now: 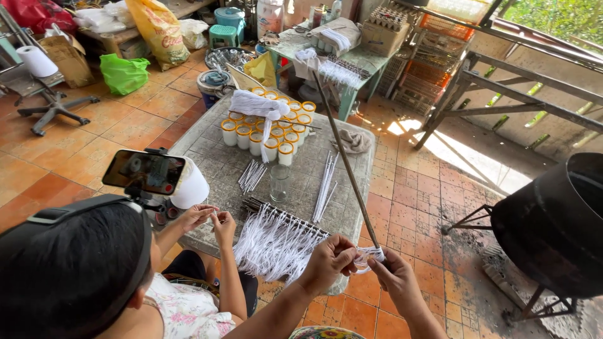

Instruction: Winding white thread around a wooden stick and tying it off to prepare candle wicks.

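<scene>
**Both hands working white string onto a long thin rod**

Head view: The left hand [330, 258] and the right hand [392, 273] are meeting low in the frame, just off the near edge of the bench [207, 150]. Both are pinching a small bunch of white string [369, 254] that is sitting at the lower end of a long thin rod [344, 160]; the left fingers are curling closed around the string from one side, and the right thumb and fingers are gripping it from the other. The rod is slanting up and away from the hands, over the bench top. Just left of the hands, a rack of hanging white strings [273, 242] is draping over the bench's near edge. Farther back on the bench, a cluster of white cups with orange rims [267, 129] is standing under a white cloth [257, 103], with loose white sticks [325, 185] and a clear glass [279, 182] lying between the cups and the rack.

At lower left, another person with dark hair [69, 270] is sitting beside the bench, their two hands [210, 220] holding something small that is too tiny to make out. A phone on a stand [143, 171] is standing in front of them. A large black pot [556, 226] is sitting on a metal stand over the tiled floor at right.
</scene>
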